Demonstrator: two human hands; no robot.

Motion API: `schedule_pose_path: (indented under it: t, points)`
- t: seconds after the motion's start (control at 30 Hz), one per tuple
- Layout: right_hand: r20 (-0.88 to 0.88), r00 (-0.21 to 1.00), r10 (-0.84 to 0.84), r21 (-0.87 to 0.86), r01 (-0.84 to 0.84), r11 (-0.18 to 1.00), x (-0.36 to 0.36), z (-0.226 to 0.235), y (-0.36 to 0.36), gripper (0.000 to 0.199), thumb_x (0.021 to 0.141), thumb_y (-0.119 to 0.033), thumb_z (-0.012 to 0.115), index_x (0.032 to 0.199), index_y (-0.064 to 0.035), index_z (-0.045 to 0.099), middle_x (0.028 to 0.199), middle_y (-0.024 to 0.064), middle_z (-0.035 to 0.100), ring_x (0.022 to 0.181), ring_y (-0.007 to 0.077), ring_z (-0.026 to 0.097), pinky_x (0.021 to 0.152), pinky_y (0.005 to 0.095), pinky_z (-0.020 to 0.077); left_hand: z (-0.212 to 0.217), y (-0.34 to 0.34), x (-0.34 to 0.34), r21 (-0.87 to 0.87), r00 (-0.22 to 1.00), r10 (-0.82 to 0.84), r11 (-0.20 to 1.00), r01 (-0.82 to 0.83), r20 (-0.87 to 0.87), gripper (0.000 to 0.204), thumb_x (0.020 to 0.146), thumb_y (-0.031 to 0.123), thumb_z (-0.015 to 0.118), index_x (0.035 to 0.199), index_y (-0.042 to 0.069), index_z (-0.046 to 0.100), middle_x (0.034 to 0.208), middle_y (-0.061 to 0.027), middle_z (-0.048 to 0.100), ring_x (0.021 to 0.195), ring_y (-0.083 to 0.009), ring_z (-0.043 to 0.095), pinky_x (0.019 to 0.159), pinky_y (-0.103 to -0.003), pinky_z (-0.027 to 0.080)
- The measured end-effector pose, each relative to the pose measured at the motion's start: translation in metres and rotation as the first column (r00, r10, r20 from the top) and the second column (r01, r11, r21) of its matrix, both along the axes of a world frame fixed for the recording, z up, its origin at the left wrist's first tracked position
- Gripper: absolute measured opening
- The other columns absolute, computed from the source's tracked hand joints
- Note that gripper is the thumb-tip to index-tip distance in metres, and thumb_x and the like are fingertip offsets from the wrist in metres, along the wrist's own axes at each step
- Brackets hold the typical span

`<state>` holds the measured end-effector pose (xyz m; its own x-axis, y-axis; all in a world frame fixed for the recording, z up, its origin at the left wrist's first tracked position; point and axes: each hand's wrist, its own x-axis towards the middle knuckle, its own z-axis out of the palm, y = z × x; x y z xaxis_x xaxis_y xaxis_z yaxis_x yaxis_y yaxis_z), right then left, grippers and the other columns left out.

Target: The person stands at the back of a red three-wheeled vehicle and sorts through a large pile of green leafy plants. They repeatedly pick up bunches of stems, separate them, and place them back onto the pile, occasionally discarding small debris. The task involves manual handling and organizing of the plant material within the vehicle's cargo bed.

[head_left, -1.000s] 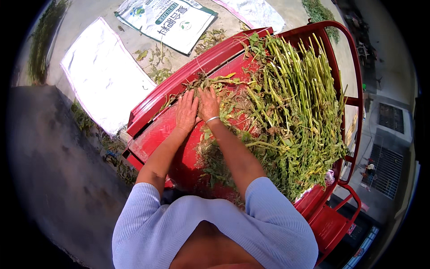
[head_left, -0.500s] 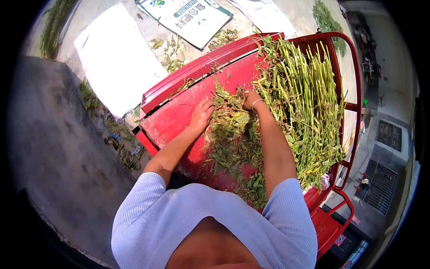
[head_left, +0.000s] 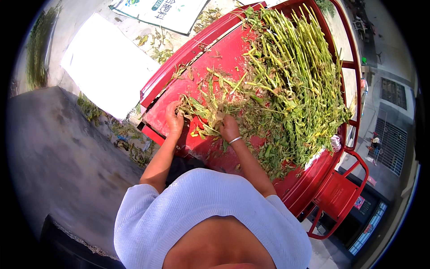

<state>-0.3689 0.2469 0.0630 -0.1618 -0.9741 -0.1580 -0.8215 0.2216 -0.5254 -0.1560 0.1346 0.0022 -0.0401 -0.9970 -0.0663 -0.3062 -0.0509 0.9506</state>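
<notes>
A red metal cart bed [head_left: 179, 92] holds a big heap of green plant stalks and leaves [head_left: 295, 76]. My left hand [head_left: 174, 120] rests near the bed's near edge, fingers curled over a small bunch of loose stems and leaves [head_left: 201, 112]. My right hand [head_left: 229, 127], with a thin bracelet on the wrist, is closed on the same bunch from the other side. Both hands press the bunch against the red bed. The main heap lies to the right of my hands.
White sacks [head_left: 107, 67] lie spread on the concrete ground left of the cart, with a printed bag [head_left: 165, 11] farther off. Scattered leaves [head_left: 130, 143] litter the ground by the cart. The cart's red frame and rails [head_left: 340, 197] stand to the right.
Both hands have pulled back from the middle of the bed toward its near edge, dragging a bunch of stems and leaves with them. The view has tilted lower.
</notes>
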Motion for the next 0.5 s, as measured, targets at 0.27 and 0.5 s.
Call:
schedule_pose_path:
  t: [0.27, 0.5]
  points:
    - [-0.015, 0.812, -0.584, 0.307, 0.56, 0.77, -0.04, 0.013, -0.002, 0.089, 0.061, -0.024, 0.079, 0.136, -0.0162, 0.031, 0.142, 0.0268, 0.018, 0.128, 0.0426, 0.029, 0.098, 0.0445, 0.0372, 0.007, -0.001, -0.031, -0.004, 0.893, -0.372, 0.923, 0.386, 0.253, 0.067, 0.072, 0.014, 0.069, 0.132, 0.014, 0.04, 0.136, -0.0214, 0.033, 0.121, -0.0395, 0.037, 0.1, -0.042, 0.034]
    - [0.05, 0.914, -0.402, 0.118, 0.395, 0.911, -0.007, -0.032, -0.001, 0.054, 0.061, -0.01, 0.067, 0.113, -0.0012, 0.054, 0.116, 0.0195, 0.055, 0.108, 0.0371, 0.052, 0.091, 0.0364, 0.0424, 0.02, 0.043, -0.107, -0.04, 0.688, -0.707, 0.692, 0.721, 0.164, 0.073, 0.06, 0.0, 0.07, 0.127, 0.008, 0.042, 0.131, -0.0215, 0.036, 0.115, -0.041, 0.04, 0.097, -0.044, 0.037]
